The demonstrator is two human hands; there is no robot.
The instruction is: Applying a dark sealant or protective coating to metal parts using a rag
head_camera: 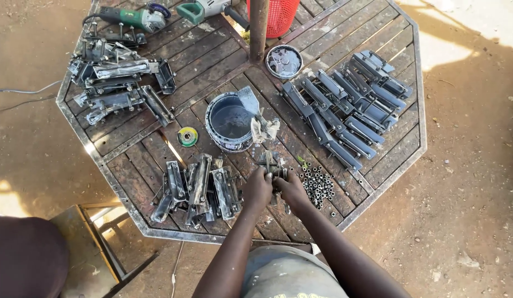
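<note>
Both hands — left hand (257, 189), right hand (291, 187) — close their fingers on a small metal bracket (272, 165) at lower centre of the counter (212, 60). Painted brackets (344, 107) lie upper right — bare brackets (198, 190) lower left still unpainted, so roughly halfway.

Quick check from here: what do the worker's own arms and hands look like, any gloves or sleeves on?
Both arms are bare up to the frame edge: no sleeves, gloves, watch or bands visible. The left hand and right hand are bare too. Any rings are too small to make out.
</note>
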